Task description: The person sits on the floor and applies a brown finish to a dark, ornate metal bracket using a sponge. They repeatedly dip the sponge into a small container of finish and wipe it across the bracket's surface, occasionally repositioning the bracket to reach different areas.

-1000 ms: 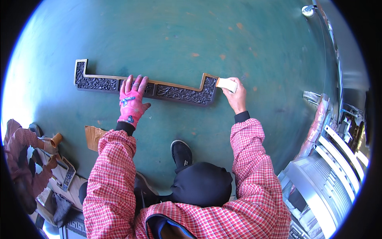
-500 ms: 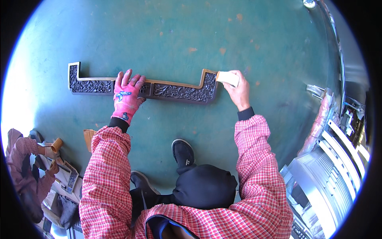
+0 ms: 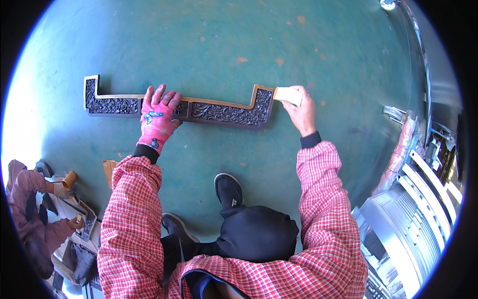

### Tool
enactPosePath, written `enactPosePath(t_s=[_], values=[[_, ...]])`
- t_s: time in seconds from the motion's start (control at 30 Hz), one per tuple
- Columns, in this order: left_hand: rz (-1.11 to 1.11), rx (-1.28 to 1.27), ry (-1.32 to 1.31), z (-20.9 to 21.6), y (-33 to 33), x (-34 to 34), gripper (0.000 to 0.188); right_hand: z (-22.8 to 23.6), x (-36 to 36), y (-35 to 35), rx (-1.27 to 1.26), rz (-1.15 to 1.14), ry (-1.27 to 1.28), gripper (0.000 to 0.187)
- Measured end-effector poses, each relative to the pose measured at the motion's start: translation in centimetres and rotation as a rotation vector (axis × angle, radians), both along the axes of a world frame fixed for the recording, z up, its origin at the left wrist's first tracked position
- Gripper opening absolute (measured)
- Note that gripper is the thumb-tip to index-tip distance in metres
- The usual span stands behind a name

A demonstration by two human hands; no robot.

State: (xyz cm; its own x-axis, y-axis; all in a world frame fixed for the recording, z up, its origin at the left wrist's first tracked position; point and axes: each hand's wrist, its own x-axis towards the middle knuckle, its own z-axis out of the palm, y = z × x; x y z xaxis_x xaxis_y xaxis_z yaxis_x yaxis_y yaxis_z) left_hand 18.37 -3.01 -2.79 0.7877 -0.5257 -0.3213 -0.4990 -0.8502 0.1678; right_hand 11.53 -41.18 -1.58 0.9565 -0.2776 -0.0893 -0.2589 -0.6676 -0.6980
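Observation:
A long dark panel with carved floral relief, raised ends and a gold-coloured upper rim lies across the view. My left hand, in a pink glove with blue butterfly shapes, holds it left of the middle, the fingers over its upper rim and covering part of the carving. My bare right hand grips a pale block with an orange-tan edge between thumb and fingers. That edge is right at the outer side of the panel's raised right end. What supports the panel from below cannot be seen.
Beneath is a green floor with rust-coloured spots. At lower left a co-worker handles a similar carved panel and a tan cup-like piece. Silvery curved metal parts are stacked at the right. A cardboard piece lies by my left sleeve.
My right hand and the block have shifted slightly right and up. The panel and my left hand have moved a little up and left. The co-worker's nearer hand has moved to their panel.

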Motion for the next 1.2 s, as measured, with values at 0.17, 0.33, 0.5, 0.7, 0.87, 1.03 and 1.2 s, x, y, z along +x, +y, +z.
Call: enactPosePath(t_s=[0.17,0.33,0.5,0.7,0.87,1.03,1.2], values=[[-0.005,-0.015,-0.006,-0.3,0.1,0.0,0.081,-0.8,-1.3,0.6,-0.066,0.079,0.077,0.033],[-0.017,-0.01,-0.013,-0.3,0.6,0.0,0.081,0.5,-4.8,1.9,0.028,0.094,0.138,0.034],[-0.042,0.002,-0.031,-0.1,-0.1,0.1,0.081,-0.1,-1.0,0.3,-0.083,0.031,-0.017,0.034],[-0.046,-0.026,-0.038,0.4,-0.4,0.1,0.075,0.4,-6.0,1.9,-0.047,0.183,0.138,0.035],[0.053,-0.237,-0.133,-0.2,-2.7,0.2,0.047,1.9,-9.9,4.8,0.273,0.053,0.274,0.036],[0.216,-0.464,-0.239,0.4,-7.1,-2.0,0.075,1.3,-10.0,8.1,0.323,0.041,0.207,0.037],[0.757,-0.355,-0.458,0.5,6.9,-9.3,0.065,0.8,-7.5,13.3,0.404,0.15,0.222,0.034]])
